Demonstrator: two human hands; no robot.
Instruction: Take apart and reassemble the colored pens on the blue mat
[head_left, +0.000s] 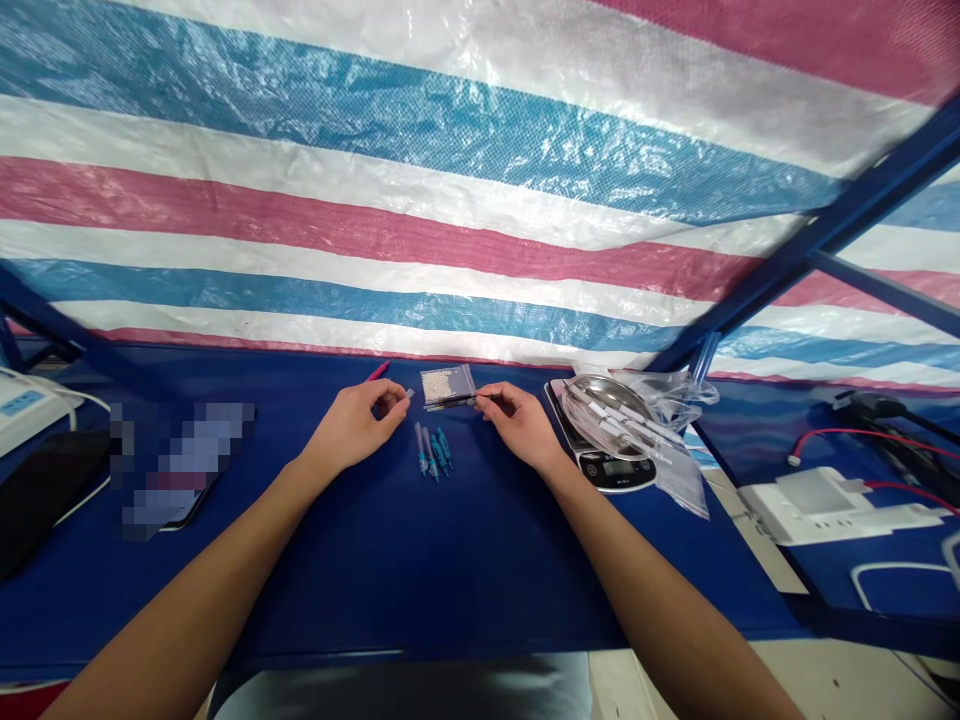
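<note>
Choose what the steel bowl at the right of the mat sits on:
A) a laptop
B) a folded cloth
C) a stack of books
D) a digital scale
D: the steel bowl rests on top of a digital scale, whose display shows at its front edge.

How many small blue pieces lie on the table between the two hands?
4 blue pieces, grouped on the blue cloth between the left hand and right hand; overlap may hide another.
</note>
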